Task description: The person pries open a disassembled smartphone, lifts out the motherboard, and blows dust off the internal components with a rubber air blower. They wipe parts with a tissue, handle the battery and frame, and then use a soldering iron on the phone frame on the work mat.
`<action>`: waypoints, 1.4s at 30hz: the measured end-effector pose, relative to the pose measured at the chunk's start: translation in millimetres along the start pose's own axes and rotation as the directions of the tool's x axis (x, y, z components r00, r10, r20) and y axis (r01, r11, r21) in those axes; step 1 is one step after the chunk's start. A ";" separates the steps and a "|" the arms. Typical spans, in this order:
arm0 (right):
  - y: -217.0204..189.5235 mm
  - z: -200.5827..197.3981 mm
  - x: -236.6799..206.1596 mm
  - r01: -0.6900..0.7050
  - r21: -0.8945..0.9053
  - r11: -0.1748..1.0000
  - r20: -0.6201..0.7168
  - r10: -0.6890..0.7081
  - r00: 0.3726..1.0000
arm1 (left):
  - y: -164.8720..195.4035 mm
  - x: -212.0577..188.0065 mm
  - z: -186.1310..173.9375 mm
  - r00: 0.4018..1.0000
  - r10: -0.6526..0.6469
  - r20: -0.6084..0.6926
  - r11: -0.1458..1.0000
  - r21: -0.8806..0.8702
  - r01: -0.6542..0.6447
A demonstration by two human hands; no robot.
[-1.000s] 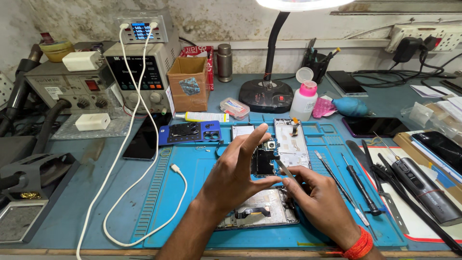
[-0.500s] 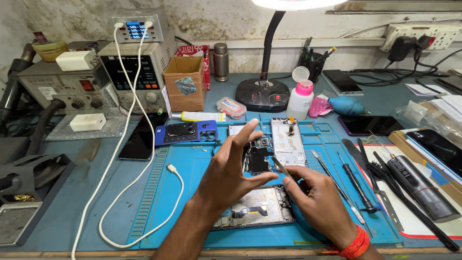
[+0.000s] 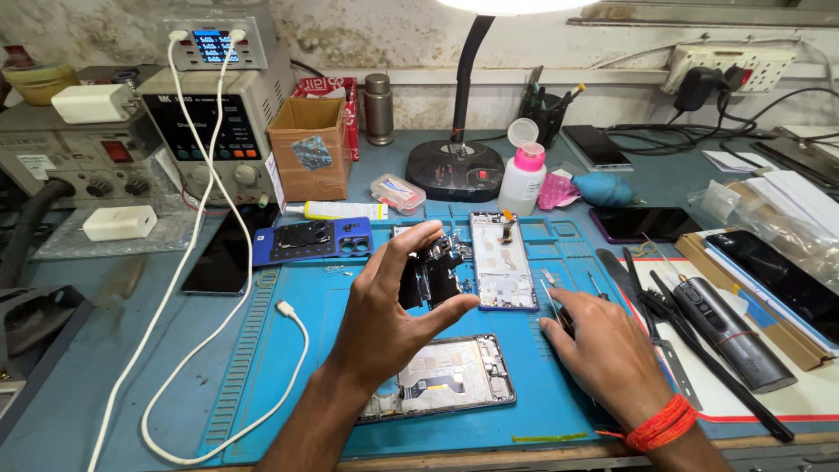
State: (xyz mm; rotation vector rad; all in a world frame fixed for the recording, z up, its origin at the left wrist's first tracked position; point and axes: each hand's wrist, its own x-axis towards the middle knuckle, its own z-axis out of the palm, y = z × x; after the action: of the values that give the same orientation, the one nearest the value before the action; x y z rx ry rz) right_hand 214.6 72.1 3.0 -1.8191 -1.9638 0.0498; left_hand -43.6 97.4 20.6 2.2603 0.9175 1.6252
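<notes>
a phone repair workshop

you sit at a worn bench: a bench power supply and soldering station stand left, a blue repair mat carries opened phones, and screwdrivers lie right.

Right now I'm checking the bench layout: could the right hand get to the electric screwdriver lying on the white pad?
Probably yes. The right hand rests on the blue mat holding tweezers, and the electric screwdriver lies close beside it with only thin tools between.

Bright desk lamp overhead, sharp focus, wide-angle bending at edges
</notes>
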 end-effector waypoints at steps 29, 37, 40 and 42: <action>53.1 -44.6 57.3 0.063 0.039 0.997 -0.077 -0.060 0.995 | 5.7 -1.3 -1.4 0.988 -0.141 -0.056 0.981 -0.143 0.132; 130.1 -28.6 180.6 0.042 -0.337 0.941 -0.029 -0.055 0.998 | -3.8 6.6 -3.4 0.848 -0.405 0.342 0.332 -0.809 0.485; 139.3 -15.0 199.6 0.055 -0.339 0.939 0.027 -0.049 0.998 | -1.8 7.8 -6.5 0.810 -0.421 0.408 0.178 -0.839 0.515; 140.8 -6.3 203.1 -0.018 -0.312 0.950 0.072 0.043 0.996 | 0.2 9.2 -9.0 0.795 -0.422 0.436 0.133 -0.838 0.529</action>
State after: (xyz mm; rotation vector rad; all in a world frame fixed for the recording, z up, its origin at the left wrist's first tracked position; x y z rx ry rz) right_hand 344.5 281.4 24.0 -2.0728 -2.0930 -0.1941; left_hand -50.0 101.1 31.2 0.9819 0.3402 1.1645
